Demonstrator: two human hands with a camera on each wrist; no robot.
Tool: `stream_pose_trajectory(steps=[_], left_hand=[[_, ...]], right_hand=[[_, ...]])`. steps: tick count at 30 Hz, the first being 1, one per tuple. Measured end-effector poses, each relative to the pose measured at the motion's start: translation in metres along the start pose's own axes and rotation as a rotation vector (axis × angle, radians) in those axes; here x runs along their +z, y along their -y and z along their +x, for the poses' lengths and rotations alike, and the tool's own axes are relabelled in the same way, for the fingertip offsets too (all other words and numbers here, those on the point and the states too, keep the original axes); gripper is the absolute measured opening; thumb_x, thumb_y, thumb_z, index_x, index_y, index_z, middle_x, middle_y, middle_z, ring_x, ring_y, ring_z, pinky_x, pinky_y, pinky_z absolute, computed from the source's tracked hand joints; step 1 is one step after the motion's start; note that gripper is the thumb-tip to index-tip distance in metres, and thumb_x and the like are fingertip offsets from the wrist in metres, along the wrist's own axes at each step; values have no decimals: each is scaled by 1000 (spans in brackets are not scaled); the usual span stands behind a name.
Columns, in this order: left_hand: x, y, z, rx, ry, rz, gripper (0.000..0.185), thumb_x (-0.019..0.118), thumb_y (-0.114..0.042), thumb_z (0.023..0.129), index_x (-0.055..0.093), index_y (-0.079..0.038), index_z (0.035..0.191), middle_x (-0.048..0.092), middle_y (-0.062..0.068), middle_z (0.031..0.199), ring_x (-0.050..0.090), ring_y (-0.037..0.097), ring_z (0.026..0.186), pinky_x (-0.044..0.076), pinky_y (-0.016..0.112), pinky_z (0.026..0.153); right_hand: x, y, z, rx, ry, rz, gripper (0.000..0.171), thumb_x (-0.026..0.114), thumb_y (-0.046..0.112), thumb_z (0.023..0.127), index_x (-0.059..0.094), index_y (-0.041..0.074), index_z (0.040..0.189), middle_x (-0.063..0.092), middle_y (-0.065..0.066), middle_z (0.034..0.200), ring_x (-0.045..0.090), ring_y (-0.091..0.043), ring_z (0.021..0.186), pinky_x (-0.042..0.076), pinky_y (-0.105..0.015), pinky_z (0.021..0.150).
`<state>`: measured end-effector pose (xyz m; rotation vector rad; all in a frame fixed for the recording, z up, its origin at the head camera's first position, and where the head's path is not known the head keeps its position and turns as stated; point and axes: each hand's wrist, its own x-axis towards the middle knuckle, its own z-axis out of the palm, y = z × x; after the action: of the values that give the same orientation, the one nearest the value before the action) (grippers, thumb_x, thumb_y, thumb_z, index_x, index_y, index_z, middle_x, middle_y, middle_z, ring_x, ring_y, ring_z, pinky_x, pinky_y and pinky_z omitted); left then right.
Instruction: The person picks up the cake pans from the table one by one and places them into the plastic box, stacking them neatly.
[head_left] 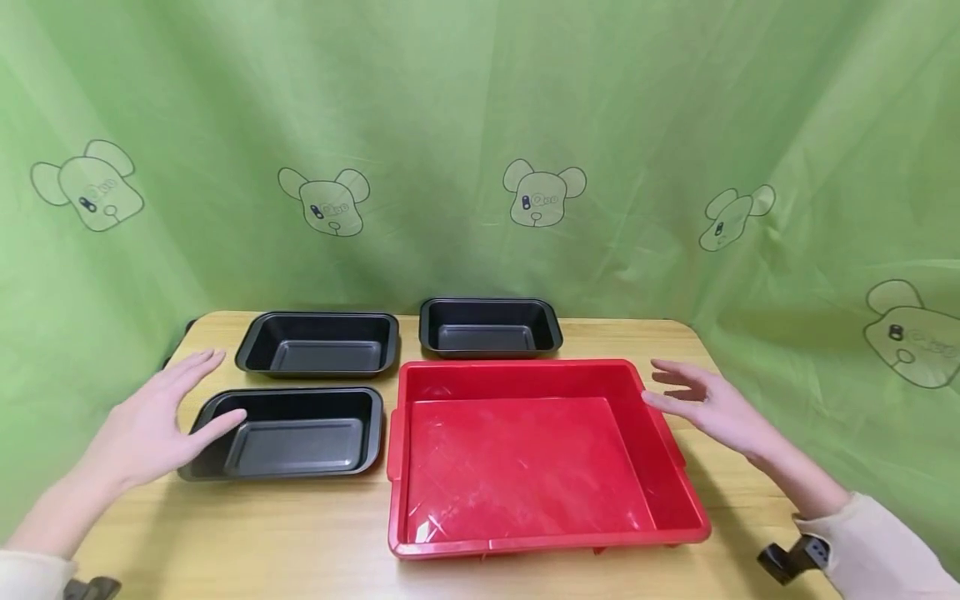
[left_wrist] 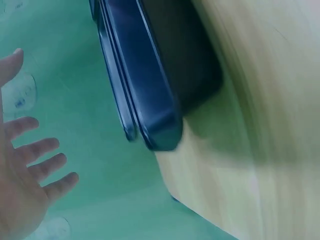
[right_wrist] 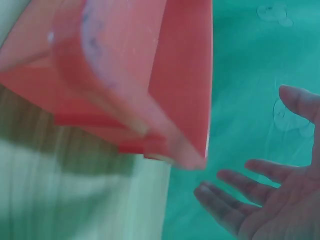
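**Red tray and three dark pans, hands spread at either side**

Red tray [head_left: 525,467] was the largest thing on the wooden table [head_left: 300,533], sitting right of the middle and reaching almost to the table's near edge, its long side running left to right. Its floor looked scuffed and glossy. In the right wrist view the tray's rim and outer wall [right_wrist: 150,100] showed blurred, tilted across the picture.

Three dark baking pans came next in size. The nearest pan [head_left: 288,435] lay toward the table's left edge, just beside the tray's left wall. Behind it sat a second pan [head_left: 318,343], and a third pan [head_left: 489,327] stood near the far edge, just behind the tray's back wall. The left wrist view caught one pan's rim [left_wrist: 145,90] from the side (too blurred to say which pan).

The left hand [head_left: 153,425] hovered at the nearest pan's left end, fingers straight and spread, holding nothing; its thumb lay over the pan's rim, though whether it touched could not be told. The same hand's fingers [left_wrist: 42,150] showed fanned apart in its wrist view.

The right hand [head_left: 708,404] was at the tray's right far corner, fingers loosely extended and apart, gripping nothing; its fingertips were just beside the rim. Its fingers [right_wrist: 240,182] appeared splayed in the right wrist view too.
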<state>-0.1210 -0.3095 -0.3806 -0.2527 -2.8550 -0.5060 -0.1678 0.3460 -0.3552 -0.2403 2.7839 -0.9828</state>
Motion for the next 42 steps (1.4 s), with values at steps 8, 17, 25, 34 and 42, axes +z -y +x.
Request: stream_pose_trajectory(steps=[8, 17, 25, 34, 42], left_hand=[[5, 36, -6, -97, -21, -54, 80, 71, -49, 83, 41, -13, 147, 48, 30, 139, 44, 52, 123, 37, 72, 88], [11, 64, -15, -176, 33, -105, 76, 64, -46, 90, 36, -5, 148, 49, 32, 138, 56, 58, 103, 46, 65, 77], [18, 75, -21, -223, 68, -173, 74, 63, -45, 91, 38, -3, 146, 52, 30, 136, 55, 53, 111, 55, 52, 73], [29, 75, -20, -285, 122, -248, 72, 63, -44, 92, 42, 3, 142, 56, 32, 131, 60, 50, 108, 50, 17, 61], [32, 73, -15, -320, 194, -302, 75, 61, -47, 92, 40, 5, 142, 61, 28, 127, 55, -17, 80, 50, 13, 65]], right_hand=[[6, -31, -2, 119, 54, 236, 68, 58, 39, 96, 34, 2, 148, 50, -27, 141, 68, -11, 104, 62, -33, 84], [9, -49, -3, 220, 124, 442, 65, 57, 34, 97, 34, 0, 147, 70, 7, 111, 69, -17, 94, 61, -34, 82], [12, -60, -1, 248, 172, 520, 61, 58, 31, 96, 36, 1, 145, 73, 10, 106, 71, -14, 94, 62, -37, 81], [18, -65, 1, 255, 187, 525, 65, 63, 25, 93, 34, -2, 145, 74, 4, 102, 71, -14, 90, 63, -38, 78], [17, -66, 3, 270, 206, 545, 67, 63, 24, 94, 30, -2, 147, 74, 3, 107, 72, -16, 94, 62, -40, 81]])
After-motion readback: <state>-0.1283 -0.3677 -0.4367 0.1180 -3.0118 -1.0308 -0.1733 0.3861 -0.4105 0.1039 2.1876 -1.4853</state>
